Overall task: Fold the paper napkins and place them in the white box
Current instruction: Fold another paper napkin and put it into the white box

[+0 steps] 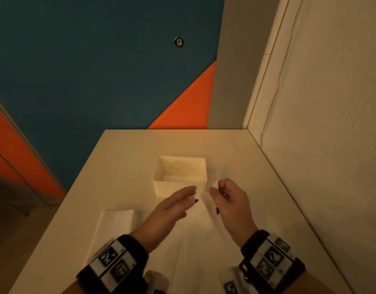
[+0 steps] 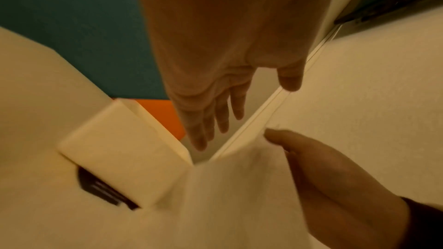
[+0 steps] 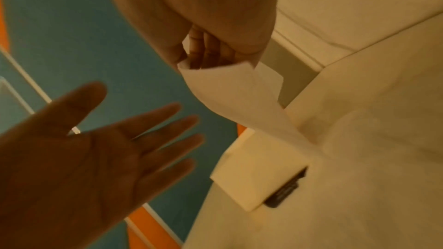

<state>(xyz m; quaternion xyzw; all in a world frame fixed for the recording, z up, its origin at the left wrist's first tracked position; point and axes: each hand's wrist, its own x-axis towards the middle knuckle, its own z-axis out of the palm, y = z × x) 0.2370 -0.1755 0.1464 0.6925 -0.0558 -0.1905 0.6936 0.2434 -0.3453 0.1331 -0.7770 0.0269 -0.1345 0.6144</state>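
Right hand: my fingers are curled and pinch the lifted far corner of the napkin; this grip is closed on paper.
Left hand: flat, fingers straight and together, palm turned toward the right hand, holding nothing; this grip is open, and I cannot tell whether it touches the napkin.
Napkin: spread on the bench in front of me between my wrists, its far end raised from the surface up to my right fingers, just beside the box's near right corner.
White box: upright on the bench, just beyond both hands, open at the top; something pale lies flat on its floor, too dim to tell more.
Dark item: on the bench against the near wall of the box, blurred, so I cannot tell what it is.
Folded napkins: a white stack on the bench to my left, well apart from the box.
Wrist bands: black with white marker tiles, one on each wrist.
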